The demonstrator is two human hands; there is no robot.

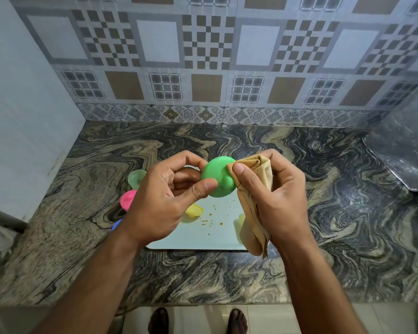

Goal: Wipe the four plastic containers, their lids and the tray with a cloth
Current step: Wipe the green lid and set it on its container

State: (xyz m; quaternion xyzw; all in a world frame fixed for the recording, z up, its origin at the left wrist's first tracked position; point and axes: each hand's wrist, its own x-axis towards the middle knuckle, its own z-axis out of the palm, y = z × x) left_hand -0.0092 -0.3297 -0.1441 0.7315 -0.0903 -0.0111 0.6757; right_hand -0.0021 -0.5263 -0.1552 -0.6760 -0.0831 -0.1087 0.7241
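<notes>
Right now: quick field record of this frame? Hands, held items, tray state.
left hand: pinching green lid at its rim
right hand: pressing tan cloth on the lid
tray: white, on marbled counter, crumbs on it
on tray: yellow piece
left of tray: clear green container, pink piece, blue piece, partly hidden

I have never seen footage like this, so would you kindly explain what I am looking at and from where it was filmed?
There is no machine here. A person wears a camera on the head, looking down at their own bare hands over a marbled counter. The left hand pinches a green lid, while the right hand presses a tan cloth against it. Below lies a pale tray with crumbs, a yellow piece, and, further left, a pink piece and a clear green container.
</notes>
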